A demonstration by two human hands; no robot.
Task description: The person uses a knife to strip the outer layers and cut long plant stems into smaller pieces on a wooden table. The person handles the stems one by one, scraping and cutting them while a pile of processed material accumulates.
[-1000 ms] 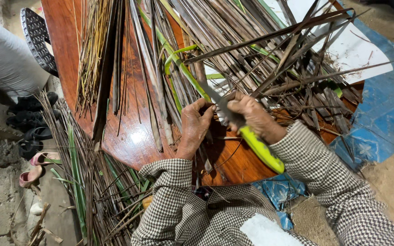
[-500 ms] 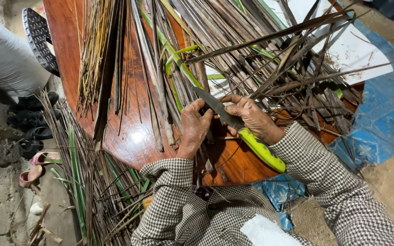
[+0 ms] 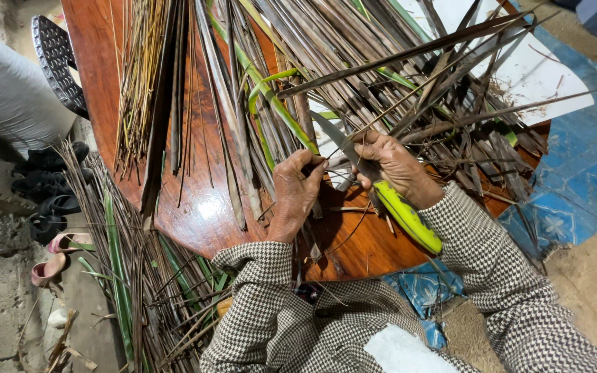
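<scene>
My right hand [image 3: 394, 166] grips a knife [image 3: 381, 190] with a yellow-green handle, its grey blade pointing up and left across a long green leaf strip [image 3: 278, 107]. My left hand [image 3: 295, 193] pinches the near end of that strip, just left of the blade. Both hands rest over a polished reddish wooden table [image 3: 195, 207]. Dry brown palm leaves [image 3: 409, 83] lie heaped across the table behind my hands. My sleeves are in a black-and-white checked cloth.
A bundle of thin yellow leaf ribs [image 3: 139, 76] lies on the table's left part. More leaves [image 3: 133, 276] are piled on the ground to the left. Sandals [image 3: 50, 200] and a white sack [image 3: 5, 97] sit at far left. Blue sheeting [image 3: 582, 173] covers the ground at right.
The knife blade has slid a little further up the leaf strip, and my left hand has shifted its pinch slightly. The rest is unchanged.
</scene>
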